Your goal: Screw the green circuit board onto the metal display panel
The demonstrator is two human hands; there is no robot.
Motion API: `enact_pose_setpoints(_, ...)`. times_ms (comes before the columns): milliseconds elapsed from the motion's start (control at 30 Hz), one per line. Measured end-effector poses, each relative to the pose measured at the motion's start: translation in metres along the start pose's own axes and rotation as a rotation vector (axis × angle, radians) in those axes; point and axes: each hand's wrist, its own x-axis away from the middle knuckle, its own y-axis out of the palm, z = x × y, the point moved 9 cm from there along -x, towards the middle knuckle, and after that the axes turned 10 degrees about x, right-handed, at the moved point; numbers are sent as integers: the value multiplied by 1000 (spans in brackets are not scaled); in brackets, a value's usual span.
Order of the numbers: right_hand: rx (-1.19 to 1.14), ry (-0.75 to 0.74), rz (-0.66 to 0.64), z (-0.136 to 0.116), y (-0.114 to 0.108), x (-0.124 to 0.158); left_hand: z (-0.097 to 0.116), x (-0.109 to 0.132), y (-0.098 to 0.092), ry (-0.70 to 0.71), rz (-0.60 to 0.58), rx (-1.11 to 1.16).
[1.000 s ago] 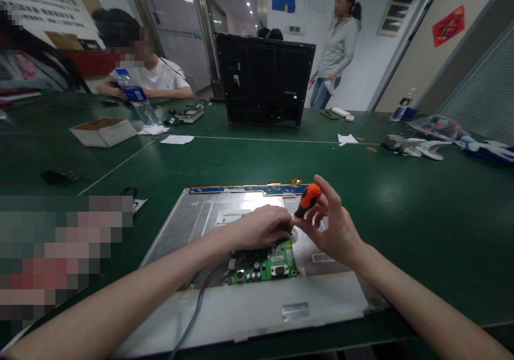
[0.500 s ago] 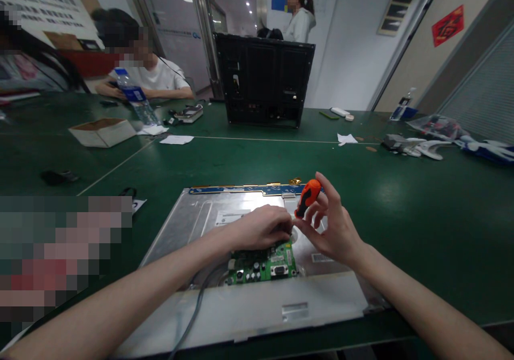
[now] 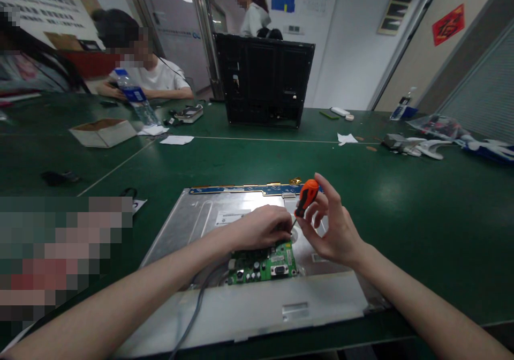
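Note:
A flat metal display panel (image 3: 201, 210) lies back side up on the table in front of me. Fixed on its middle is a green circuit board (image 3: 261, 269) with a blue-edged connector on its near side. My right hand (image 3: 337, 231) grips an orange and black screwdriver (image 3: 308, 195) with its fingertips. The screwdriver tilts, its thin shaft pointing down-left toward the board's far right corner. My left hand (image 3: 271, 226) rests over the far part of the board, fingers curled together beside the screwdriver's tip. What those fingers pinch is hidden.
A grey cable (image 3: 196, 306) runs off the panel toward me. Across the green table stand a black monitor housing (image 3: 267, 81), a water bottle (image 3: 138, 100) and an open box (image 3: 103, 134). White plastic parts (image 3: 417, 145) lie at right. Other people are beyond the table.
The screwdriver's handle has turned slightly, and its shaft now shows below my right hand's fingers. My left hand stays put. A person in the background has moved left.

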Motion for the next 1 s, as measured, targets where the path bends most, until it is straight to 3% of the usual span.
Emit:
enact_pose_setpoints(267,16,1,6,1,0,-1,3,1,1,33,-41,32)
enact_pose_setpoints(1000,76,-14,16,1,0,0,-4,0,3,5,5,-33)
